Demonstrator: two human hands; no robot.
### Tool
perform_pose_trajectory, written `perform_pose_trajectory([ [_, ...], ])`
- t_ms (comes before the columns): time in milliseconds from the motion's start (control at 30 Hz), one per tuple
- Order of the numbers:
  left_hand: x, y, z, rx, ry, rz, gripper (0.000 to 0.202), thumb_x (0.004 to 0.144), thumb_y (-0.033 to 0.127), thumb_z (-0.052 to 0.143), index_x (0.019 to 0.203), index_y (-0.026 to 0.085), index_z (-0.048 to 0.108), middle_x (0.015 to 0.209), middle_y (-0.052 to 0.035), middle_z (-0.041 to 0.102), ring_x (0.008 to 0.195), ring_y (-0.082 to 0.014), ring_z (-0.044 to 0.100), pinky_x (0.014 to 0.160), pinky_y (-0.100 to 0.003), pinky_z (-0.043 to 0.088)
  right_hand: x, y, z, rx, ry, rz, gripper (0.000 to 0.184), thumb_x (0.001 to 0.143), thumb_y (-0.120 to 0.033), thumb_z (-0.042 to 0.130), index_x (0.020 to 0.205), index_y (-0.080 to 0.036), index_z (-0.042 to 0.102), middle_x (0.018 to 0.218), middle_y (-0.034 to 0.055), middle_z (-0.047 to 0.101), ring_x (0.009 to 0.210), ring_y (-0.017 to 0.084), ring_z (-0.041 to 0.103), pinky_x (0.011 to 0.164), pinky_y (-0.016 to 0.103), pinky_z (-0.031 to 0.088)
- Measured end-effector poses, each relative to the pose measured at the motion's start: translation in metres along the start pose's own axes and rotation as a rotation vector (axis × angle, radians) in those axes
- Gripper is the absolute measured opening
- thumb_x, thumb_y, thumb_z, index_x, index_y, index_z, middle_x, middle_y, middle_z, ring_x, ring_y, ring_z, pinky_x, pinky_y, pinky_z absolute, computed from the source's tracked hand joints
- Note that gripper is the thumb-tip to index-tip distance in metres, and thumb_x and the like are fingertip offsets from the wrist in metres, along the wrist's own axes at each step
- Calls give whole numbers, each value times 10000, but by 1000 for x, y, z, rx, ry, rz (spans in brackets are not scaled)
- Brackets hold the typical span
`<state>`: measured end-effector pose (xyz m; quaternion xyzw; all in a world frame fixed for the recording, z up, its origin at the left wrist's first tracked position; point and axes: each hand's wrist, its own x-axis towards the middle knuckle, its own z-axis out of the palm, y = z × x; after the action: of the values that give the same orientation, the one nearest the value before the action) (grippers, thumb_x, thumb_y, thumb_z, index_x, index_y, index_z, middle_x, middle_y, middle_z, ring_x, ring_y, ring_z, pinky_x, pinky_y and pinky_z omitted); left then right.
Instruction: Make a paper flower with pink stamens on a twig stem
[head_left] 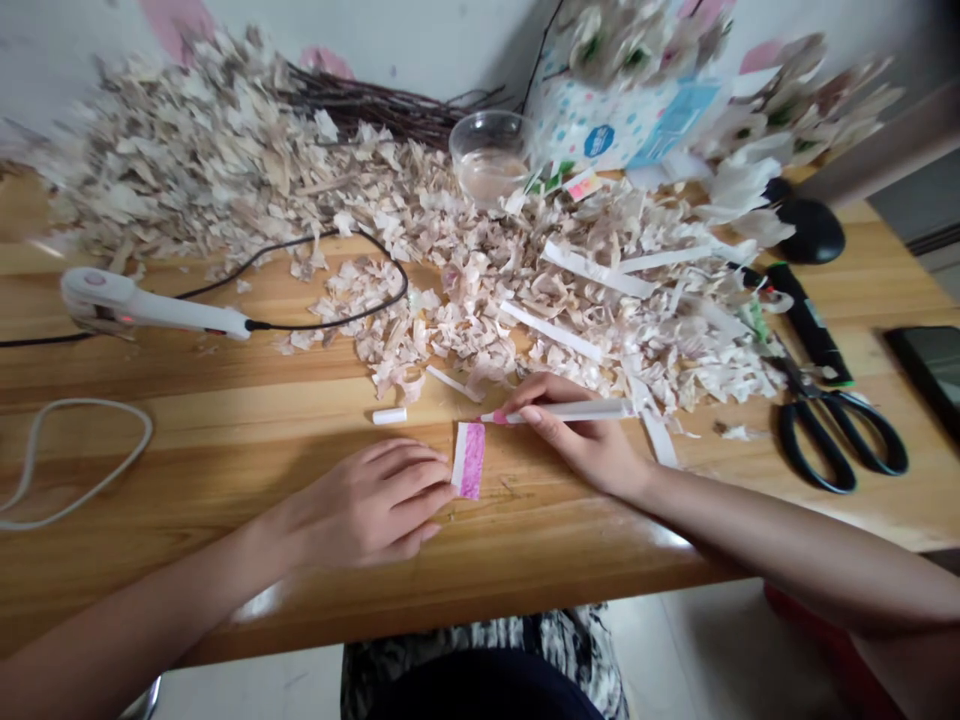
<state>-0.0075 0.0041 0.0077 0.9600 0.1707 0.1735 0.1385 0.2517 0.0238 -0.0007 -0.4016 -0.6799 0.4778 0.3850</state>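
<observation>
A small paper strip (469,460) lies on the wooden table, coloured pink-purple except for a white band along its left side. My left hand (371,503) lies palm down beside it, fingers stretched out, fingertips at the strip's left edge. Between the thumb and fingers of my right hand (574,425) is a white marker pen (600,410) with a pink tip end. The tip points left, close to the strip's top right corner; I cannot tell whether it touches. A white pen cap (389,416) lies above my left hand.
Heaps of pale petal-like shreds (247,150) cover the table's back, with white paper strips (551,330) and a clear plastic bowl (491,155) among them. A white corded tool (150,302) lies left. Scissors (840,425) and a phone-like dark device (930,365) are right.
</observation>
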Motion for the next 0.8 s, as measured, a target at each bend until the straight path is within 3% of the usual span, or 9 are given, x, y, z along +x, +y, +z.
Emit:
perform_pose_trajectory([
  [100, -3, 2, -1, 52, 128, -149, 186, 848, 121, 527, 1002, 174, 615, 943, -55, 625, 936, -192, 591, 853, -319, 486, 0, -1, 0, 6, 33, -25, 212, 923, -358, 526, 862, -168, 597, 780, 33, 617, 722, 140, 576, 641, 246, 458],
  [233, -3, 1, -2, 216, 286, -534, 177, 851, 145, 546, 1027, 158, 568, 1014, -95, 562, 948, -221, 567, 838, -363, 476, 1, -1, 0, -26, 67, -41, 205, 924, -349, 520, 846, -172, 589, 763, 32, 603, 685, 136, 559, 613, 242, 453],
  [367, 0, -3, -1, 334, 168, -714, 175, 879, 224, 534, 1038, 153, 552, 984, -99, 578, 919, -257, 546, 794, -403, 466, 0, 0, 0, -38, 73, -82, 121, 887, -293, 583, 845, -181, 604, 751, 28, 612, 693, 145, 571, 621, 256, 458],
  [467, 0, -4, 1, 337, 132, -719, 101, 907, 224, 502, 967, 167, 560, 916, -77, 582, 865, -241, 541, 753, -381, 457, 1, -1, 1, -46, 6, -159, 52, 864, -237, 621, 854, -186, 624, 771, 35, 646, 729, 154, 591, 678, 286, 469],
  [600, 0, -3, 3, 223, 198, -666, 85, 930, 204, 475, 966, 166, 542, 914, -65, 591, 876, -220, 550, 772, -366, 457, 3, -4, 1, -35, -113, -257, 87, 869, -186, 610, 950, -190, 640, 855, 54, 681, 811, 166, 621, 746, 318, 488],
  [800, 0, 2, 6, 16, 188, -428, 72, 932, 169, 485, 998, 160, 512, 907, -36, 621, 836, -168, 580, 768, -315, 460, 1, -3, -1, 12, -252, -291, 204, 875, -170, 599, 1077, -182, 624, 943, 79, 684, 886, 170, 621, 794, 336, 494],
])
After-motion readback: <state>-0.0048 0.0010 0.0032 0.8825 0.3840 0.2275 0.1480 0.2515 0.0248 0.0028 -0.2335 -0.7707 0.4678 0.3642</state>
